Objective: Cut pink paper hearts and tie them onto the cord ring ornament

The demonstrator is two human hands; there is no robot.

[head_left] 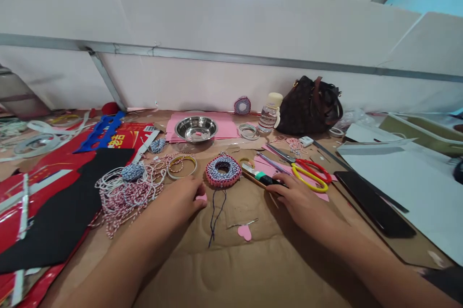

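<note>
My left hand (188, 196) is closed, thumb and fingers pinching a small pink paper piece (201, 197) just above the cardboard. The fingers of my right hand (294, 197) are closed around a black-handled tool (263, 178) with a green band and pale tip; its exact kind is unclear. Between the hands sits a braided cord ring (223, 170) in blue, white and red, with dark thread ends trailing toward me. Nearer lie a pink paper heart (244, 233) and a thin twisted silvery strand (242, 224).
Scissors (310, 176) with red and yellow handles lie beyond my right hand, near a black phone (374, 202). A tangle of cords (132, 192) is at left. Farther back stand a steel bowl (196, 129), a bottle (269, 113) and a brown handbag (309, 105).
</note>
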